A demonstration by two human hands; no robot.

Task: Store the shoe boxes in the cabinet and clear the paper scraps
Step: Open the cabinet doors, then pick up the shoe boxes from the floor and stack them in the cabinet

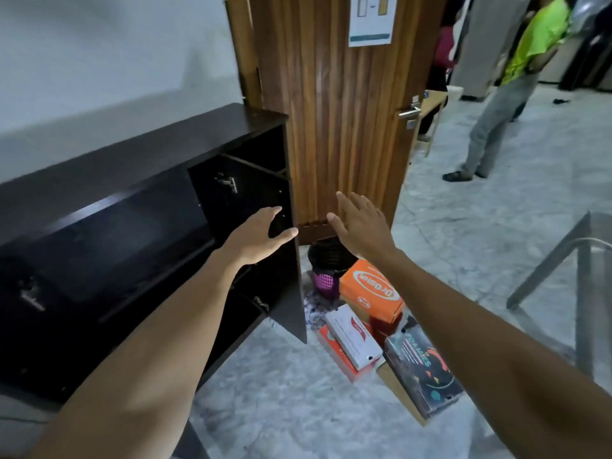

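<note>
1. Cabinet (pixel 109 207), left of frame: dark, its door (pixel 284 286) swung open.
2. Left hand (pixel 256 236), centre: fingers spread, thumb at the door edge, holding nothing.
3. Right hand (pixel 359 225): open, empty.
4. Shoe boxes (pixel 371 291), lower centre-right: on the floor beside paper scraps (pixel 313 313) and a basket (pixel 326 260).
</note>
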